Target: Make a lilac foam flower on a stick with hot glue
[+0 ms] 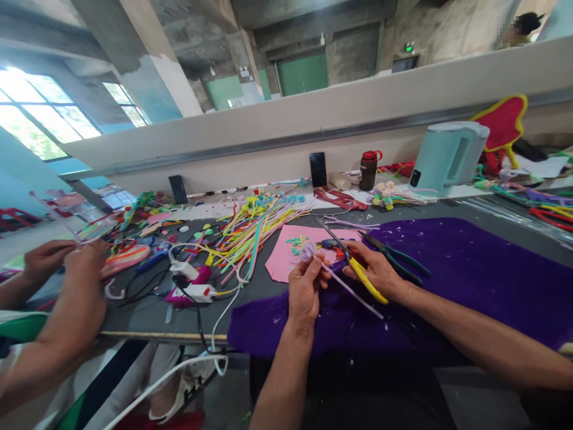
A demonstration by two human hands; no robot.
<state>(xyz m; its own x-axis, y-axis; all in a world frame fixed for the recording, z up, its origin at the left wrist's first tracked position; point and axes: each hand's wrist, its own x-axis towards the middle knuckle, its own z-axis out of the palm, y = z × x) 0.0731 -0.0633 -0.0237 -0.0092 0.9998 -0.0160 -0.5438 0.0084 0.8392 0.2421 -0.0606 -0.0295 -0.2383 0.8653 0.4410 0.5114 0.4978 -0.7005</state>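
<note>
Left hand (305, 288) closed in a narrow grip on a pale lilac pipe cleaner (333, 276), pinched near its fuzzy, curled upper end, with the long straight tail slanting down to the right over the purple cloth (465, 269); right hand (378, 270) wrapped around yellow-handled pliers (358, 272), handles in the palm, dark nose pointing up and left, just beside the curled end; whether nose and fuzz touch, cannot tell; both held just above the tabletop (152, 313), over the near edge of the cloth; behind the hands, flat on the tabletop, a pink sheet (286, 257) carrying small green and lilac scraps; to its right, green-handled pliers (396, 258) lying on the cloth; farther left, a loose heap of pipe cleaners (250, 230) in yellow, pink and green, and a white glue gun (194, 289) with cables trailing off the front edge; at the back wall, a dark bottle with red lid (369, 169), two black phones propped upright, a pale blue kettle (447, 156); at far left, another person's two hands (67, 266) close together over more coloured pieces.
</note>
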